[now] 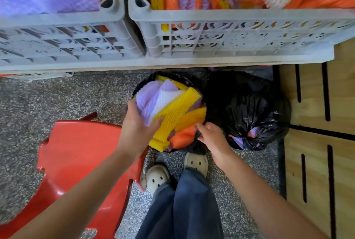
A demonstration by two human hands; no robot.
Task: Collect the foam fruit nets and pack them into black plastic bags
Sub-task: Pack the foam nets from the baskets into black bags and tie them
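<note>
An open black plastic bag (148, 82) stands on the floor in front of my feet, stuffed with purple, white, yellow and orange foam fruit nets. My left hand (137, 125) grips a bundle of purple and yellow foam nets (169, 102) over the bag's mouth. At the bag's near right rim, my right hand (212, 136) pinches the black plastic beside an orange net (182, 137). A second black bag (255, 115), tied shut and full, sits just to the right.
Two grey plastic crates (230, 33) full of purple, orange and yellow foam nets stand on a low board ahead. A red plastic chair (80, 162) lies at my left. Wooden slatted panels (317, 123) stand at the right. My feet (196, 163) stand on speckled floor.
</note>
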